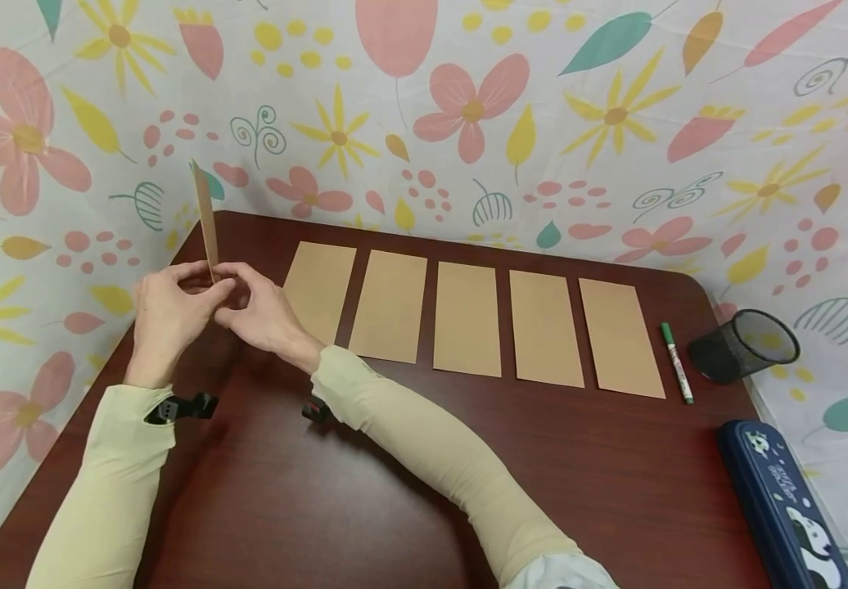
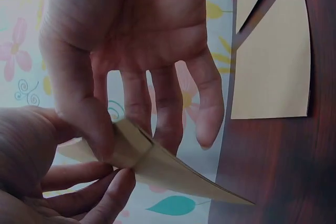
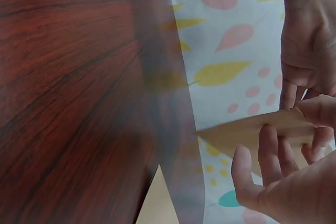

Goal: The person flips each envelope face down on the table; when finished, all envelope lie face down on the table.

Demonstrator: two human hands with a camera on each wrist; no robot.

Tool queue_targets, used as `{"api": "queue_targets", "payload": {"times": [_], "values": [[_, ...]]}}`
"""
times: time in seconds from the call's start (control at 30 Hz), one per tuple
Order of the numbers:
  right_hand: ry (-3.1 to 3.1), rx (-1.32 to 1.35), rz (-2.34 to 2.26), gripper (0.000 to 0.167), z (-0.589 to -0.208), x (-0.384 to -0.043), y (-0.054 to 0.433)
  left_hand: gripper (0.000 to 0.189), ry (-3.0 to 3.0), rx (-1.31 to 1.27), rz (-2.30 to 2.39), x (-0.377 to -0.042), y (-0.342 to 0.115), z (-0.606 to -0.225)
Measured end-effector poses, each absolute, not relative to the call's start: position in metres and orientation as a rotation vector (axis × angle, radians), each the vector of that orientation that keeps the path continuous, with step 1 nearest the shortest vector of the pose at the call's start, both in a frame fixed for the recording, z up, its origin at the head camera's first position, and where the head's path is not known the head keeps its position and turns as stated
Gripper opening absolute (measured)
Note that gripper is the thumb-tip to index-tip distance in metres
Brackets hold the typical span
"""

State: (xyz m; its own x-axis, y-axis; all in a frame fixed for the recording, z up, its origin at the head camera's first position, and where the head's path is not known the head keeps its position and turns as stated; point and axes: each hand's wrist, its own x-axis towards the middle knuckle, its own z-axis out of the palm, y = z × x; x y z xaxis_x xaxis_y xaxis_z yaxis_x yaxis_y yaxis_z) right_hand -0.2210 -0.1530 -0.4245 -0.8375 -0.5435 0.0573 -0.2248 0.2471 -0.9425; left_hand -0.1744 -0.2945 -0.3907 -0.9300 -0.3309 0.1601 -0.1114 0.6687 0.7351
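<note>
Both hands hold a brown paper bag (image 1: 205, 217) on edge above the table's far left corner. My left hand (image 1: 166, 311) pinches its lower end, the thumb lying against a folded part of the bag (image 2: 173, 169) in the left wrist view. From the other side my right hand (image 1: 262, 311) pinches the same end with thumb and fingers. In the right wrist view, fingers of the right hand (image 3: 294, 187) spread along the face of the bag (image 3: 241, 137). The bag's inside is hidden.
Several flat brown paper bags (image 1: 466, 319) lie in a row along the dark wooden table's (image 1: 394, 483) back. To the right are a green-capped marker (image 1: 677, 364), a black mesh cup (image 1: 719, 352) tipped on its side and a navy pencil case (image 1: 781, 499). Patterned cloth (image 1: 468, 180) hangs behind.
</note>
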Motion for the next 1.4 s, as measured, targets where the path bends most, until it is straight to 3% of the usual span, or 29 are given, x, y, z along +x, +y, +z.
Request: {"api": "queue_targets", "payload": {"times": [0.27,0.47,0.7,0.93,1.23,1.4], "values": [[2.390,-0.835,-1.511,0.062,-0.422,-0.219,-0.156,0.042,-2.531,0.508,-1.140,-0.175,-0.291,-0.391],[2.501,-0.859,-1.508,0.055,-0.426,-0.225,-0.157,0.038,-2.441,0.685,-1.213,-0.177,-0.295,-0.392],[2.522,-0.571,-1.580,0.054,-0.437,-0.233,-0.153,0.042,-2.388,0.755,-1.378,-0.180,-0.304,-0.391],[2.623,-0.445,-1.454,0.058,-0.437,-0.232,-0.156,0.043,-2.374,0.789,-1.422,-0.182,-0.312,-0.392],[2.685,-0.369,-1.364,0.042,-0.444,-0.234,-0.168,0.051,-2.418,0.834,-1.454,-0.187,-0.328,-0.398],[2.694,-0.316,-1.350,0.031,-0.475,-0.254,-0.189,0.059,-2.547,0.788,-1.323,-0.191,-0.340,-0.404]]}}
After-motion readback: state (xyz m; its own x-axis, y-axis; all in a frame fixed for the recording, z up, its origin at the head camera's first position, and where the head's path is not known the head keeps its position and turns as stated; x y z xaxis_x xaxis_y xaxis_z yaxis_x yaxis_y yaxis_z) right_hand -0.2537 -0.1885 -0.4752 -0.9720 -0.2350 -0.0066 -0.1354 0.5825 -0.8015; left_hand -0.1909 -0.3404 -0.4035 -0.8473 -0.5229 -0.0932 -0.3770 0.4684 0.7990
